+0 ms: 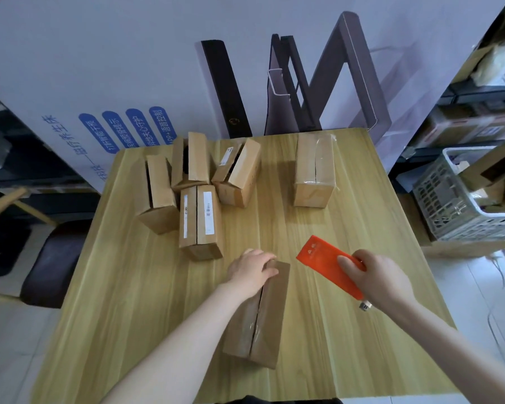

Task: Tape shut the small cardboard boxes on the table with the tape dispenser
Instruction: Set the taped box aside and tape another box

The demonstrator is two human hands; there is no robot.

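A box [263, 316] held at its far end by left hand [252, 271]; right hand [376, 278] grips dispenser [324, 258].
Light, stiff card, likely to slide unless pinned.

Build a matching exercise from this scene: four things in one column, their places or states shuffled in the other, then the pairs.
Things
1. tape dispenser
2. near box
3. widest box
4. grey crate

Places or states
A. off the table, to its right
B. left hand holds its far end
C. gripped by the right hand
D. stands alone at the table's far right, clear tape over it

Pairs: 1-C, 2-B, 3-D, 4-A
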